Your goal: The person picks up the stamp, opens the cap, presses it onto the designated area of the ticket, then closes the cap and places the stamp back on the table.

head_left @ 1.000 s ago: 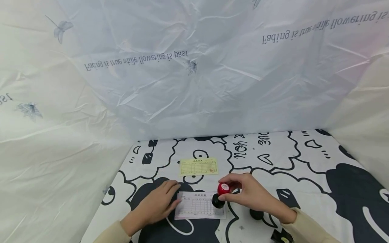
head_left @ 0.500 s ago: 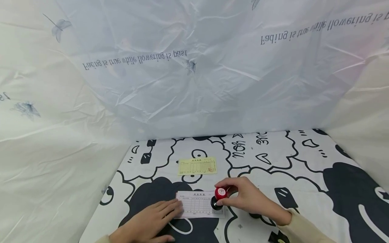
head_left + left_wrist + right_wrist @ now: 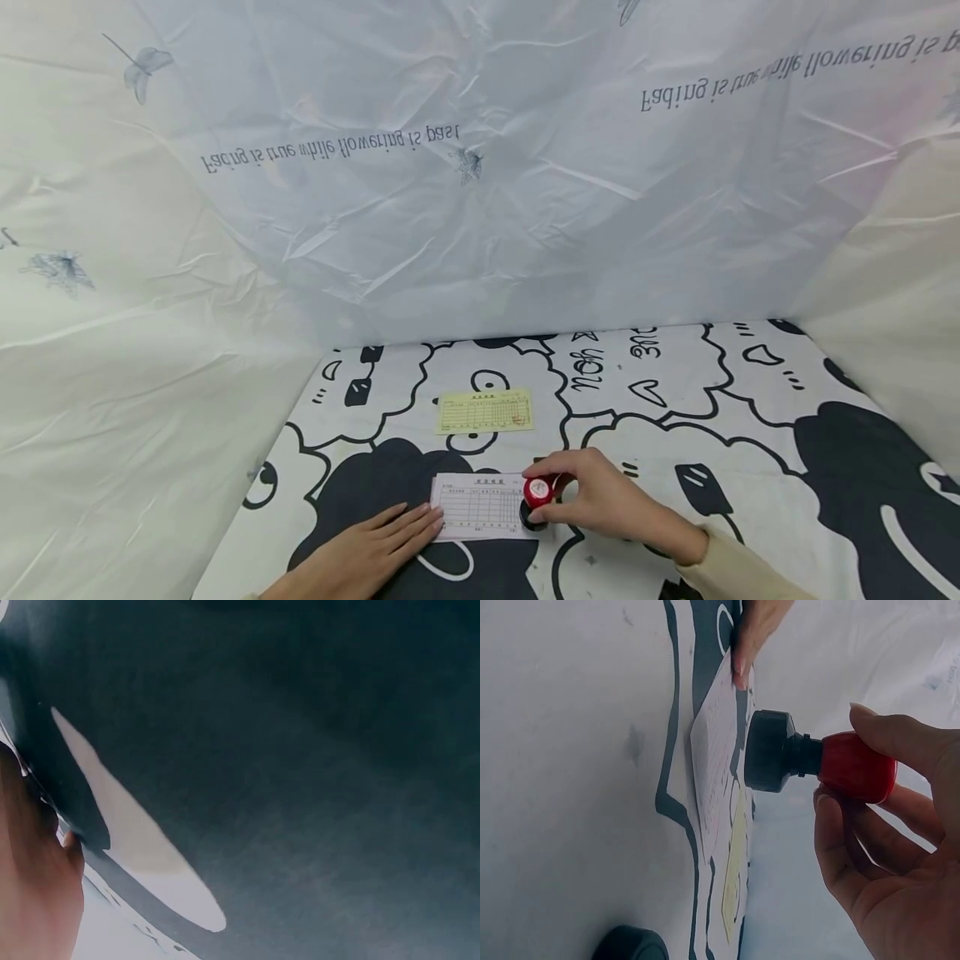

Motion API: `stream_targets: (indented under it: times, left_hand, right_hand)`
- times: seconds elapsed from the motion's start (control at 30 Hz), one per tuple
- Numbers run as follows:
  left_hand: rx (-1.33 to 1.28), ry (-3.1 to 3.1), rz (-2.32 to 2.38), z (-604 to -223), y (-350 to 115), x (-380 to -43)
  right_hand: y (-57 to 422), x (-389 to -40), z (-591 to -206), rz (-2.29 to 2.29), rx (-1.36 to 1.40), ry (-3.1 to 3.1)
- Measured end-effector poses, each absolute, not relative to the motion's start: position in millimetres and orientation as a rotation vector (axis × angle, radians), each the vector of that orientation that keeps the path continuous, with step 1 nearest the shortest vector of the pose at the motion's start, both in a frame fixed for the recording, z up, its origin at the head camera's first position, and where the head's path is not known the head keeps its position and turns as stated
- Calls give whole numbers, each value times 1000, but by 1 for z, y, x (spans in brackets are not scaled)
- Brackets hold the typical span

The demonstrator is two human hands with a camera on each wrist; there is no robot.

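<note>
Both hands have shifted since a second ago: the left hand [image 3: 375, 546] moved back toward the near side, and the stamp [image 3: 538, 492] came a bit nearer too. Left fingers are pretty straight and close together, tips at the left edge of the white form [image 3: 474, 508]; can't see that thumb from the head view. Yellow slip [image 3: 459, 414] lies past the form's far edge with a strip of tabletop [image 3: 720, 492] between, more tabletop running on to the far edge. Stamp's over the form's right end, knob pinched between right hand [image 3: 603, 500] thumb and fingers; can't tell if it's touching paper. Right forearm's well apart from the tabletop's right edge.
</note>
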State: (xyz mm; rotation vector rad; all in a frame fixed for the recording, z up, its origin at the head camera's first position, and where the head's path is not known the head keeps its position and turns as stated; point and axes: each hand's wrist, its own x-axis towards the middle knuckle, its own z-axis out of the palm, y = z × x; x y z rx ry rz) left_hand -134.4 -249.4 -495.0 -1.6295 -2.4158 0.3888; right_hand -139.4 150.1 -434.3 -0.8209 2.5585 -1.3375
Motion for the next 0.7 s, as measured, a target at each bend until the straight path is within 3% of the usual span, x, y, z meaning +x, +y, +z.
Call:
stream_targets:
  times: [0.7]
  left_hand:
    - [-1611, -2468, 333, -500, -250, -130]
  right_hand:
    - [142, -145, -444, -1244, -867, 2587]
